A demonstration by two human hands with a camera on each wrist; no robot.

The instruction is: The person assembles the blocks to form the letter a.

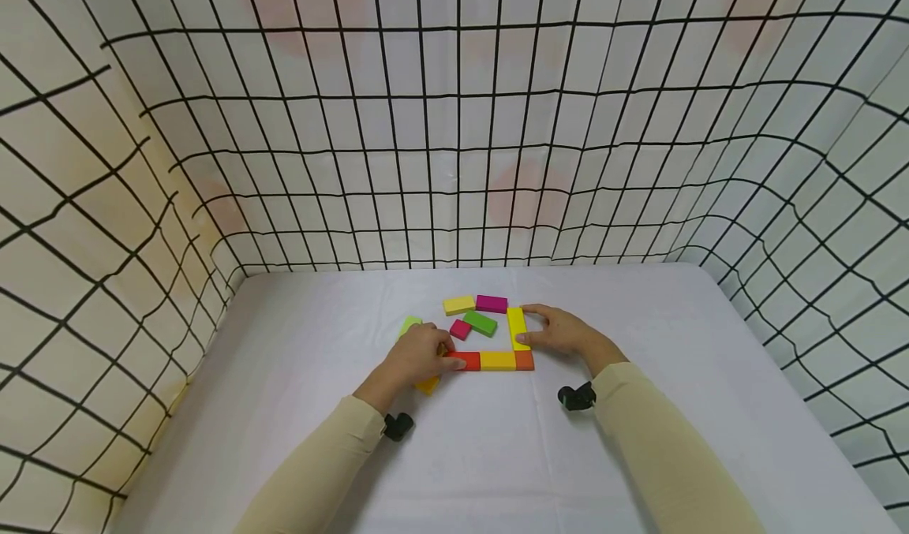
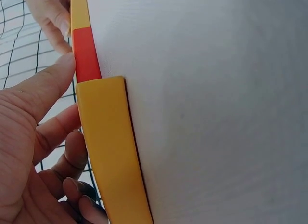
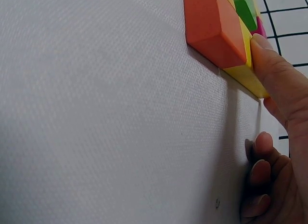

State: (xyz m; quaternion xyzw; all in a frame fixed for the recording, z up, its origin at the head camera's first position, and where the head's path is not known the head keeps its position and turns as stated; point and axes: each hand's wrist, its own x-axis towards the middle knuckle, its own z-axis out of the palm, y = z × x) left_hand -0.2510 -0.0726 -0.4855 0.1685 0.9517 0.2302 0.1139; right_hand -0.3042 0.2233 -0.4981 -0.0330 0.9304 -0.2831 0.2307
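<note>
In the head view a red block (image 1: 469, 360), an amber block (image 1: 497, 361) and an orange block (image 1: 524, 360) lie end to end. My left hand (image 1: 419, 354) pinches the red block (image 2: 87, 55) at its left end, thumb on its side. Beside that hand a yellow-orange block (image 2: 114, 142) lies against the red one's end. From the orange block (image 3: 214, 33) a yellow block (image 1: 517, 329) runs away from me. My right hand (image 1: 564, 333) grips that yellow block from the right, its thumb on the side and index finger at the far end.
Inside and behind the row lie a green block (image 1: 480, 323), a small crimson block (image 1: 460, 329), a pale yellow block (image 1: 458, 305) and a magenta block (image 1: 491, 304). A lime block (image 1: 409, 324) is partly behind my left hand. Black wire mesh surrounds the white table (image 1: 497, 455).
</note>
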